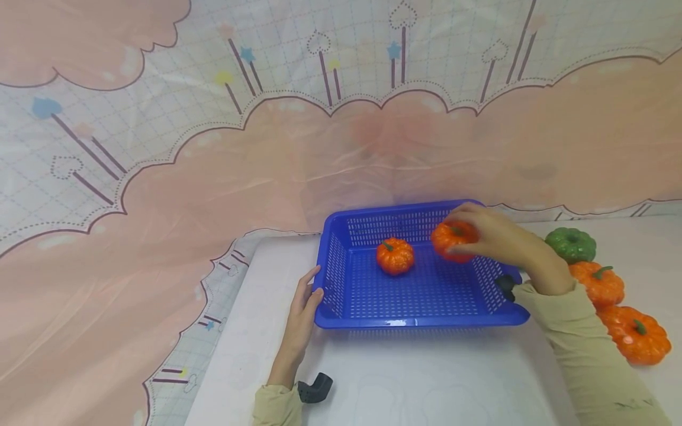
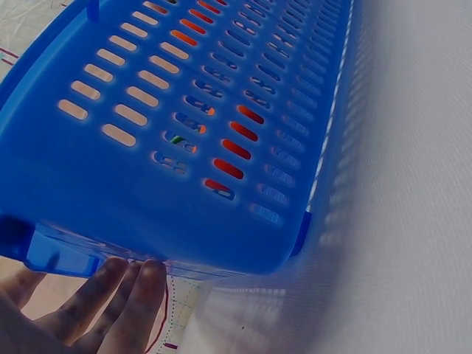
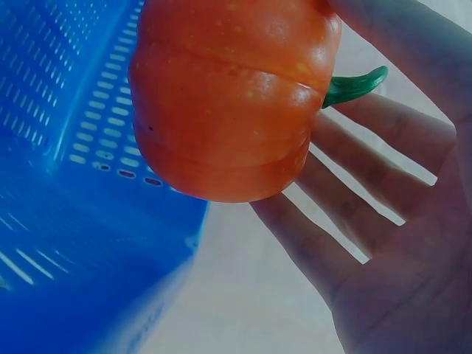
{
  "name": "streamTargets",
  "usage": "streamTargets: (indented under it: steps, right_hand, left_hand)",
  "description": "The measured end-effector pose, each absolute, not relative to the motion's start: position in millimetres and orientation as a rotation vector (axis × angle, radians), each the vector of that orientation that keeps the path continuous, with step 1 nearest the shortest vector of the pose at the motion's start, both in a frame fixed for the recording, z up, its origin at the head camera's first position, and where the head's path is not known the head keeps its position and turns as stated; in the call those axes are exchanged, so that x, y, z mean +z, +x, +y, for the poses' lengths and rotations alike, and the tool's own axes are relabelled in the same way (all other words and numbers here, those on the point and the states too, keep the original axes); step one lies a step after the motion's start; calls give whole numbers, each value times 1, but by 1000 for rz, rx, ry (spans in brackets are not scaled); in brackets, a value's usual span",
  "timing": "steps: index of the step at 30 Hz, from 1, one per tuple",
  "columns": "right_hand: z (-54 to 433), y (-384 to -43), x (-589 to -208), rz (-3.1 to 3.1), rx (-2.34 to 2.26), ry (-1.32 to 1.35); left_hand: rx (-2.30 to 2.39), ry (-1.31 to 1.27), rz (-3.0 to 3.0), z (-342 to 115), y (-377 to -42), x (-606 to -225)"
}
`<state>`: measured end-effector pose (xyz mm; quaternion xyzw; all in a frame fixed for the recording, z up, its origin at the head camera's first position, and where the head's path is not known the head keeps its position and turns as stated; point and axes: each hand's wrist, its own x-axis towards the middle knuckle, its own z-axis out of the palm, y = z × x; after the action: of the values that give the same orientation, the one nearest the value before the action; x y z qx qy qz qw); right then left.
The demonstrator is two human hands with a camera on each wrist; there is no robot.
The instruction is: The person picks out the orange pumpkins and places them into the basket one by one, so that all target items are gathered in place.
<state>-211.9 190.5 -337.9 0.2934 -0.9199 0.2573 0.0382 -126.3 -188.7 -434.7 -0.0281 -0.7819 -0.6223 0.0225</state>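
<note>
My right hand (image 1: 492,234) holds a small orange toy pumpkin (image 1: 454,241) over the right part of a blue plastic basket (image 1: 410,323). In the right wrist view, the thumb and fingers lie around the pumpkin (image 3: 232,110), its green stem toward the palm. A second orange pumpkin (image 1: 395,256) sits inside the basket, left of the held one. My left hand (image 1: 301,310) rests at the basket's left end. Its fairly straight fingers (image 2: 140,302) touch the outer end wall in the left wrist view.
Right of the basket stand a green pumpkin (image 1: 570,245), an orange pumpkin (image 1: 598,284) and a larger orange one (image 1: 636,335), partly behind the right sleeve. A patterned pink cloth (image 1: 351,165) rises behind the white table (image 1: 415,378). Dark wrist devices (image 1: 315,388) are on both arms.
</note>
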Motion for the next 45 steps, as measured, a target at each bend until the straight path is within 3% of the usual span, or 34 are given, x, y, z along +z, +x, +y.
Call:
streamTargets:
  steps: [45]
  right_hand:
    - [171, -236, -362, -2897, 794, 948]
  left_hand:
    - [-1920, -108, -2424, -189, -128, -436]
